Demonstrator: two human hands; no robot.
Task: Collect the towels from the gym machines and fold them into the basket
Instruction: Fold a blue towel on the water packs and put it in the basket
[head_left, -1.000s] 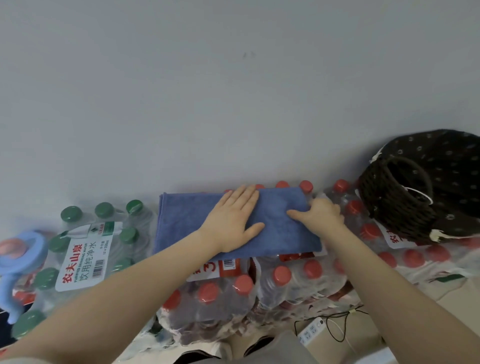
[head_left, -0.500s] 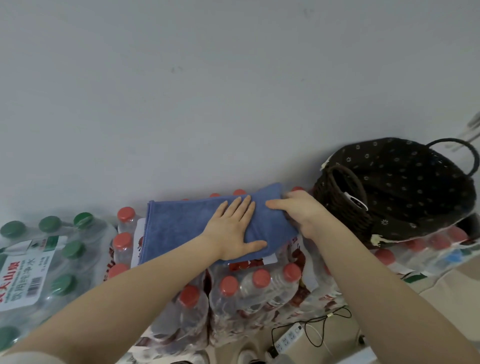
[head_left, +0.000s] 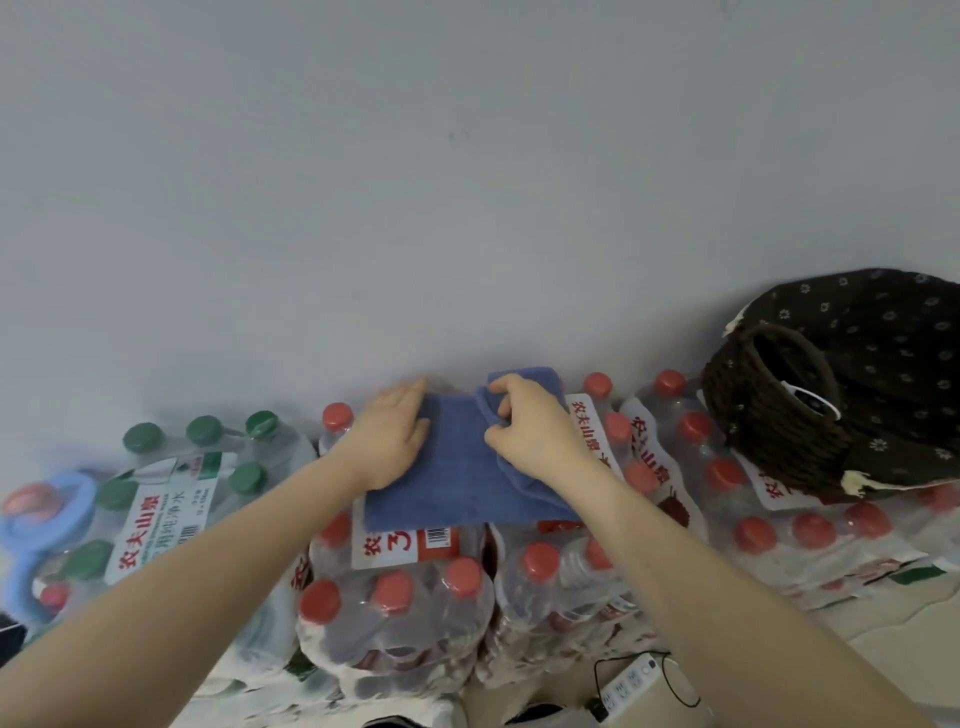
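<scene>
Head view: I see one blue towel (head_left: 457, 478) lying on red-capped bottle packs (head_left: 395, 608) against the wall. My left hand (head_left: 392, 436) presses it flat, fingers straight. My right hand (head_left: 524, 431) pinches a raised fold. One dark basket (head_left: 779, 415) sits far right; one green-capped pack (head_left: 171, 493) sits left.

blue towel (head_left: 457, 478) now narrower: its right end has been lifted and brought over toward the middle. right hand (head_left: 530, 426), earlier resting at the right edge, now pinches that raised fold. left hand (head_left: 392, 439) has shifted to the towel's left edge, lying flat.
</scene>
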